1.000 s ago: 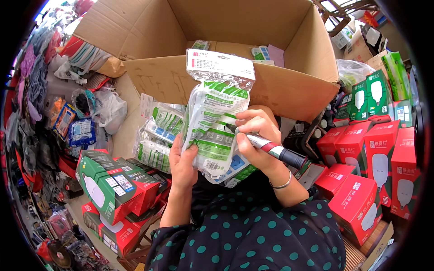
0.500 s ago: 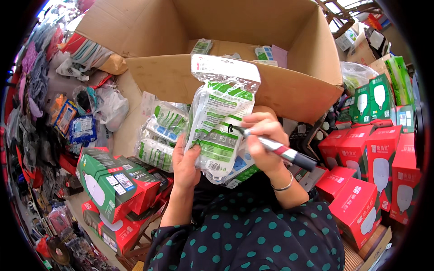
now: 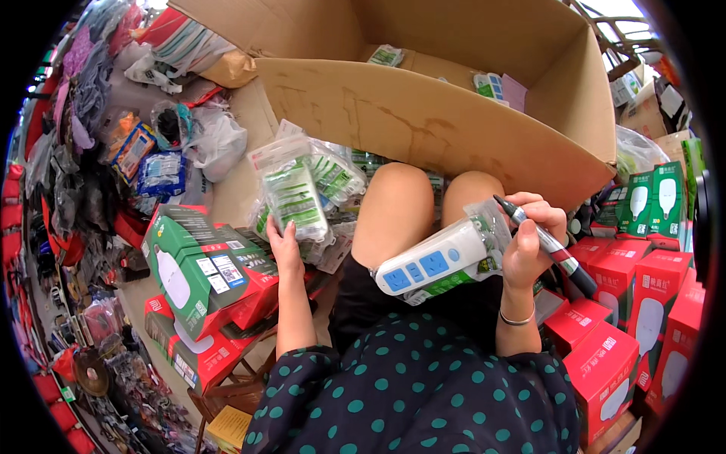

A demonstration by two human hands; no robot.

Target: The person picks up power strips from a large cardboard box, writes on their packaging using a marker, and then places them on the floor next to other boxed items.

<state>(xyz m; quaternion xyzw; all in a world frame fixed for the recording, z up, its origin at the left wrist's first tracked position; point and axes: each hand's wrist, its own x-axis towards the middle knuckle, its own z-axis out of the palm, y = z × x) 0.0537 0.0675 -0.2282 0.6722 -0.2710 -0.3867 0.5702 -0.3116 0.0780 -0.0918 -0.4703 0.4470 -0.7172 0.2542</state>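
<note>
White power strip (image 3: 425, 253) slants toward the right hand (image 3: 535, 236)

On the near side of the cardboard box (image 3: 431, 113), the strip shows in clear wrap (image 3: 490, 221), blue sockets (image 3: 435, 263) facing up. Its long axis climbs from lower left toward the box's right-hand corner, and the loose end of the wrap points that way too. The right hand is closed round a black-and-silver marker (image 3: 552, 246) and seems to pinch the wrap as well, though its fingers hide how firmly.

Just in front of the box's left part, a white-and-green packet (image 3: 293, 193) rests on a heap of similar packets (image 3: 336, 178). Its header card (image 3: 280, 150) points up toward the box's left end and its lower end points away from the box, so the long axis runs roughly toward the box with a slight lean. The left hand (image 3: 286, 248) is at that lower end, thumb and finger touching it or very near; whether they grip, I can't tell from where I stand.

To handle this well, I'd lay the packet flat and let go only once it sits steady on the heap. The strip wants a hold nearer its body, since loose plastic would let it swing. The marker's box-facing tip looks uncovered, so I'd keep it clear of the wrap
</note>
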